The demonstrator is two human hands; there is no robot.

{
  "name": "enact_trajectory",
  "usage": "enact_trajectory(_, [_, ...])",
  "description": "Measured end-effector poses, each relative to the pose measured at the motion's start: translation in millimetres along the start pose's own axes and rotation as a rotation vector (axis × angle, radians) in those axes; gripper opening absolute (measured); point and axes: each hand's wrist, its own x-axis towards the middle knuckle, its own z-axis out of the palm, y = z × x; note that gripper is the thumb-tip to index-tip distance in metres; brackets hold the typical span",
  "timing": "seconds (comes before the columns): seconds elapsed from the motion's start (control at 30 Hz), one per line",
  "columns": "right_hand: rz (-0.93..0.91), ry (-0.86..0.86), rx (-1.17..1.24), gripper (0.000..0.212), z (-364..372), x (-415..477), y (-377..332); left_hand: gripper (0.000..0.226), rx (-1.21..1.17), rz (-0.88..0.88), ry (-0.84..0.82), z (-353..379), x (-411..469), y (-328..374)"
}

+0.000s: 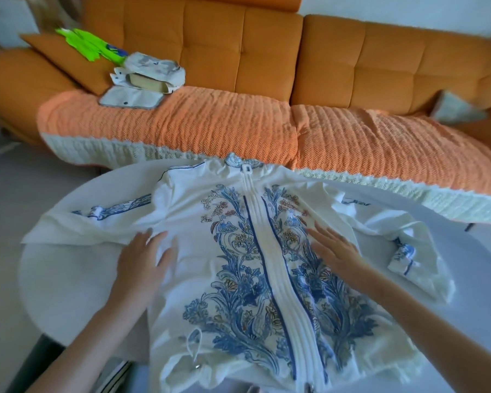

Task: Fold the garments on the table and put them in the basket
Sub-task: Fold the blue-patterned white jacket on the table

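Orange sofa [267, 52] with folded clothes [150, 72] behind table [68, 279], left hand [145, 259], right hand [338, 251] flat on jacket [238, 293], grips released

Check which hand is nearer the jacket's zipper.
Right. The right hand lies flat on the jacket just right of the zipper; the left hand lies flat farther off, on the zipper's left.

The jacket [199, 265] hem is cut off at the view's lower edge. The green item [85, 43] on the sofa [267, 52] is blurred; type indeterminate
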Motion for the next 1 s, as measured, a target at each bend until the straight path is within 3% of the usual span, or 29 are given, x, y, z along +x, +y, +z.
enact_trajectory(0.03, [0.018,0.016,0.009,0.061,-2,-16,5,0.045,-0.062,0.003,-0.045,-1,-16,-1])
enact_trajectory(0.1, [-0.117,0.061,-0.071,0.055,0,-46,17,0.056,-0.079,0.047,-0.155,2,-51,-2])
enact_trajectory(0.13, [-0.191,0.032,-0.174,0.059,3,-57,21,0.061,0.009,0.089,-0.201,7,-67,-4])
enact_trajectory(0.2, [-0.11,-0.141,-0.258,0.069,6,-76,27,0.073,0.153,0.165,-0.226,14,-86,-10])
enact_trajectory(0.27, [-0.02,-0.209,-0.24,0.091,3,-81,29,0.079,0.139,0.164,-0.185,13,-89,-10])
enact_trajectory(0.33, [0.085,-0.173,-0.059,0.122,-3,-82,20,0.064,0.111,0.112,-0.139,7,-83,-8])
enact_trajectory(0.37, [0.123,-0.137,0.088,0.119,-11,-86,9,0.053,0.099,0.064,-0.123,3,-81,-6])
enact_trajectory(0.43, [0.161,-0.034,0.288,0.073,-22,-100,-8,0.047,0.022,0.023,-0.079,-5,-89,0])
enact_trajectory(0.47, [0.18,0.032,0.324,0.048,-24,-110,-11,0.044,-0.044,0.062,-0.044,-9,-97,4])
enact_trajectory(0.53, [0.148,0.107,0.366,0.026,-23,-133,-7,0.035,-0.151,0.228,0.035,-17,-121,13])
enact_trajectory(0.6, [0.119,0.131,0.413,0.02,-21,-160,-4,0.041,-0.209,0.385,0.062,-24,-146,22])
enact_trajectory(0.67, [0.099,0.18,0.375,0.046,-15,-185,6,0.047,-0.201,0.444,0.048,-27,-164,24])
enact_trajectory(0.8, [0.109,0.194,0.479,0.1,2,-219,22,0.054,-0.163,0.332,0.03,-14,-181,8])
enact_trajectory(0.83, [0.134,0.202,0.533,0.098,6,-223,24,0.053,-0.216,0.262,0.024,-13,-183,7])
enact_trajectory(0.9, [0.22,0.285,0.623,0.073,13,-223,26,0.045,-0.296,0.153,0.044,-14,-184,6])
enact_trajectory(1.0, [0.329,0.457,0.63,0.043,18,-214,21,0.037,-0.245,0.161,0.058,-10,-180,2])
